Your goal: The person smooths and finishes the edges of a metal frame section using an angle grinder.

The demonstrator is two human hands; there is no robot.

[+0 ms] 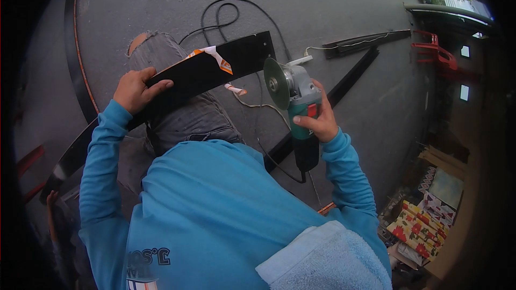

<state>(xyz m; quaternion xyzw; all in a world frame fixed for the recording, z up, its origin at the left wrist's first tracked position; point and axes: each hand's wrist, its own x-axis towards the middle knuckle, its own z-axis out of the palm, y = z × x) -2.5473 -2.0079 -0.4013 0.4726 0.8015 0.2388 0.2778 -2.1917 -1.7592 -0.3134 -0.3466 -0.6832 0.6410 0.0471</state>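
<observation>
Across my knee lies a long black strip [201, 75], with a torn white and orange film [217, 58] hanging on its upper edge. My left hand [141, 91] grips this strip, thumb on its face and fingers over the far edge. In my right hand [319, 120] is a green and grey angle grinder [302, 108], held upright by its body. Its round disc [277, 84] faces the strip's right end, close beside it; whether they touch I cannot tell. The grinder's black cord runs down from its base.
A black cable [252, 1] loops on the grey floor [161, 0]. Dark bars [352, 78] and a white socket block [301, 60] lie beyond the grinder. A red chair [435, 48] stands at right, above boxes and flowered cloth [416, 231]. Another person's hand [52, 198] shows lower left.
</observation>
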